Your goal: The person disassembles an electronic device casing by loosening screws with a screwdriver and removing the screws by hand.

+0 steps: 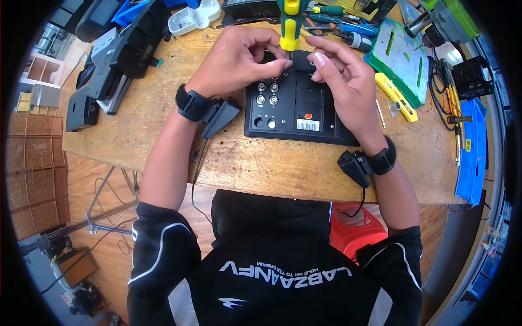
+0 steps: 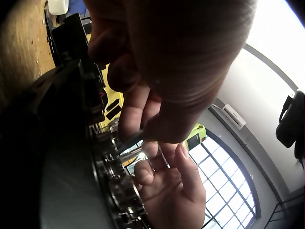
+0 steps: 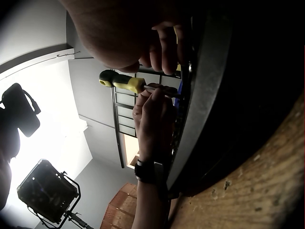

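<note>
A green and yellow screwdriver (image 1: 290, 33) stands upright over the back of a black device (image 1: 280, 132) with several round metal connectors (image 1: 261, 99). My left hand (image 1: 231, 62) pinches its metal shaft low down, between thumb and fingers, close over the panel. In the right wrist view the screwdriver (image 3: 126, 83) shows its shaft running into the left fingers (image 3: 155, 102). My right hand (image 1: 350, 89) hovers beside the handle, thumb and fingers loosely bent and apart from it. In the left wrist view the right hand (image 2: 174, 191) appears beyond the connectors, its palm facing the camera.
A yellow utility knife (image 1: 397, 98) and a green-edged metal plate (image 1: 399, 60) lie to the right. Hand tools (image 1: 331, 24) crowd the back. Black device parts (image 1: 117, 62) and a white tray (image 1: 194, 17) lie left and behind; a blue bin (image 1: 472, 155) stands at the right edge.
</note>
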Tool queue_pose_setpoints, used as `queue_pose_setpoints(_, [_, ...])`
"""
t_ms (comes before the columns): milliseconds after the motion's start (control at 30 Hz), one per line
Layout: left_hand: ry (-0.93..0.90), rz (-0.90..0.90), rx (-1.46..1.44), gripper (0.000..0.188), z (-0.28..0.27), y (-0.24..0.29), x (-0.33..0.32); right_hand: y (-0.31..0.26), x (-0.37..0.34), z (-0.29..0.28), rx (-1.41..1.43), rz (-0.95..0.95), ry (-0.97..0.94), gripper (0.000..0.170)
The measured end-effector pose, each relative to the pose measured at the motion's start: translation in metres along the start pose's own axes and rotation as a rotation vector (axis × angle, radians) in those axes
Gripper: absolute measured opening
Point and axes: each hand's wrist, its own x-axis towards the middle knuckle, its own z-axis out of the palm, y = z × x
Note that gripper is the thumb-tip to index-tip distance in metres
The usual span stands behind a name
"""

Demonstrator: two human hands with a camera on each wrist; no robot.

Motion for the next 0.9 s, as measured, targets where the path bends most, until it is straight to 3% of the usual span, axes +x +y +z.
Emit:
queue_pose_setpoints(200, [-0.013,0.007,-0.014,0.017,0.003,0.002,0.001,0.002,-0.001,-0.001,0.052,0.029,0.006,0.025])
queue_pose_setpoints(267, [-0.011,0.005,-0.013,0.016,0.004,0.002,0.0,0.004,0.001,0.002,0.089,-0.156,0.025,0.016])
queue_pose_setpoints(367, [-0.036,-0.011,-0.079,0.018,0.004,-0.001,0.001,0.002,0.001,-0.004,-0.048,-0.271,-0.027,0.015])
queue_pose_setpoints(600, [-0.049,0.01,-0.046,0.021,0.002,-0.002,0.001,0.003,0.001,-0.007,-0.102,-0.27,-0.063,0.018])
queue_pose_setpoints(767, [-0.043,0.016,-0.089,0.021,-0.002,-0.005,0.002,0.001,0.005,-0.012,-0.233,-0.436,-0.185,0.025])
queue_pose_setpoints(900, [-0.041,-0.01,-0.017,0.02,-0.004,-0.002,0.002,-0.006,0.004,-0.01,-0.262,-0.432,-0.202,0.03])
